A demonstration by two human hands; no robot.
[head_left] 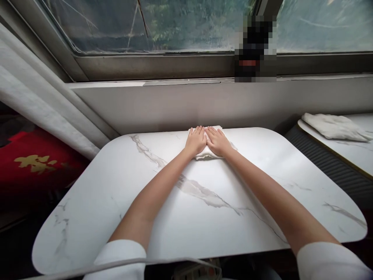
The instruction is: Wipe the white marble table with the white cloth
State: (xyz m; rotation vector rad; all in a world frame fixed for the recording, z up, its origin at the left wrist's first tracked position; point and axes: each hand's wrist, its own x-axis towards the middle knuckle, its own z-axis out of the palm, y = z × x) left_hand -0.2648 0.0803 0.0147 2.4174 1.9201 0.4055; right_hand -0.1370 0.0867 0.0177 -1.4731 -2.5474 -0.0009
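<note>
A folded white cloth (208,156) lies flat near the far edge of the white marble-patterned table (221,225). My left hand (196,140) rests flat on the cloth's left part, fingers stretched out and pointing away from me. Beside it, my right hand (217,140) presses flat on the cloth's right part, its fingers angled toward the left. The two hands meet at the middle of the cloth. Beneath the palms, much of the cloth is hidden.
Behind the table runs a pale wall (163,105) under a window (175,27). At left hang a white curtain (37,85) and a red cloth (43,167) with a gold character. Another white cloth (335,126) lies on a second table at right. A pale cable (122,264) crosses the near edge.
</note>
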